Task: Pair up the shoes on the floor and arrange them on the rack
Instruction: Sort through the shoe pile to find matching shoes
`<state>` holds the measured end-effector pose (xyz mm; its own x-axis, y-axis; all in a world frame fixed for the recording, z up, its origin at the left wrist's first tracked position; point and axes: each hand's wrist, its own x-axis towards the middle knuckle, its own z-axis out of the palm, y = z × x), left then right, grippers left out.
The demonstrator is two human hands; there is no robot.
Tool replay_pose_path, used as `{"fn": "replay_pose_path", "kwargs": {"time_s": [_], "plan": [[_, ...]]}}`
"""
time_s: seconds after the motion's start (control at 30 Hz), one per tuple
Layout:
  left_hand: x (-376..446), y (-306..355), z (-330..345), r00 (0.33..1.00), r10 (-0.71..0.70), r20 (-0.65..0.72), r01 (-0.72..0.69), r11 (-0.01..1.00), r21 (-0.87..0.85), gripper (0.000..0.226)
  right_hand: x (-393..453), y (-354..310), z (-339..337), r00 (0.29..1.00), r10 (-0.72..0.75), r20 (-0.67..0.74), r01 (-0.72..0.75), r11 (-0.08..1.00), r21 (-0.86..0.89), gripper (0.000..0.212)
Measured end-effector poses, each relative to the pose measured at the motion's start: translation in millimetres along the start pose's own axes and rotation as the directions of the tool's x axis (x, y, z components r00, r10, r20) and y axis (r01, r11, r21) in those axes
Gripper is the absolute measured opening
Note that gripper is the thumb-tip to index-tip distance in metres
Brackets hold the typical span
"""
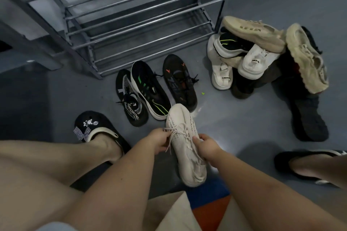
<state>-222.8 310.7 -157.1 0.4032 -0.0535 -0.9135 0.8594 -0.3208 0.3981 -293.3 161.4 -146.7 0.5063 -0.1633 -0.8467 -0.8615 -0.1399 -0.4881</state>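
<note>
I hold a cream knit sneaker [185, 148] in front of me, toe pointing away. My left hand [158, 141] pinches its laces on the left side. My right hand [207, 146] grips its right side near the collar. Beyond it three dark sneakers lie on the floor: a black and grey one [129, 97], a black one with green stripes and a white sole [150, 90], and a black one with orange marks [179, 78]. The grey metal shoe rack [131, 15] stands behind them, its bars bare.
At the right, a heap holds white sneakers [221, 73], beige foam clogs [308, 58] and dark shoes [309, 124]. My left foot wears a black clog with a bow [97, 129]; my right foot wears a black sandal [304, 167].
</note>
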Motion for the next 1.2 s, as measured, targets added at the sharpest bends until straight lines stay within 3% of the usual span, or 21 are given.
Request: {"fn": "replay_pose_path", "kwargs": {"time_s": [0.1, 0.27, 0.4, 0.53, 0.6, 0.7, 0.8, 0.93, 1.07, 1.2], "plan": [[-1.6, 4.1, -4.0, 0.999, 0.048, -0.005, -0.048, 0.998, -0.039, 0.024, 2.3, -0.1, 5.8, 0.999, 0.029, 0.026, -0.032, 0.995, 0.096, 0.045], [-0.2, 20.3, -7.1, 0.991, 0.13, -0.008, -0.13, 0.981, -0.143, 0.024, 2.0, -1.0, 10.7, 0.988, 0.076, 0.134, -0.13, 0.88, 0.456, 0.035], [2.6, 33.8, -19.4, 0.979, 0.199, 0.044, -0.201, 0.979, 0.037, 0.033, 0.3, -2.5, 14.6, 0.974, 0.058, 0.221, -0.161, 0.86, 0.484, 0.03], [-2.3, 40.2, -27.6, 0.969, 0.22, 0.109, -0.237, 0.953, 0.19, 0.046, -6.6, -4.3, 21.9, 0.925, 0.079, 0.371, -0.215, 0.915, 0.341, 0.023], [-8.3, 41.2, -26.1, 0.96, 0.261, 0.103, -0.277, 0.935, 0.219, 0.052, -9.5, -4.0, 22.1, 0.917, 0.097, 0.388, -0.212, 0.94, 0.266, 0.033], [-13.9, 37.5, -18.2, 0.946, 0.319, 0.056, -0.323, 0.917, 0.233, 0.052, -8.0, -1.5, 17.2, 0.949, 0.095, 0.299, -0.181, 0.944, 0.275, 0.05], [-20.4, 34.5, -9.7, 0.924, 0.379, 0.039, -0.366, 0.855, 0.367, 0.051, 0.3, 0.2, 3.7, 0.998, 0.03, 0.047, -0.038, 0.981, 0.189, 0.058], [-30.1, 40.3, -0.5, 0.876, 0.483, 0.016, -0.36, 0.631, 0.688, 0.054, 3.3, -15.2, -18.0, 0.985, -0.13, -0.112, 0.111, 0.98, -0.165, 0.064], [-43.5, 66.1, 18.5, 0.801, 0.582, 0.143, -0.406, 0.352, 0.843, 0.056, -5.6, -34.6, -36.1, 0.966, -0.254, -0.04, 0.206, 0.858, -0.471, 0.069], [-56.1, 102.7, 43.8, 0.76, 0.61, 0.223, -0.412, 0.186, 0.892, 0.057, -17.1, -53.3, -68.1, 0.949, -0.314, -0.003, 0.234, 0.71, -0.664, 0.071]]}}
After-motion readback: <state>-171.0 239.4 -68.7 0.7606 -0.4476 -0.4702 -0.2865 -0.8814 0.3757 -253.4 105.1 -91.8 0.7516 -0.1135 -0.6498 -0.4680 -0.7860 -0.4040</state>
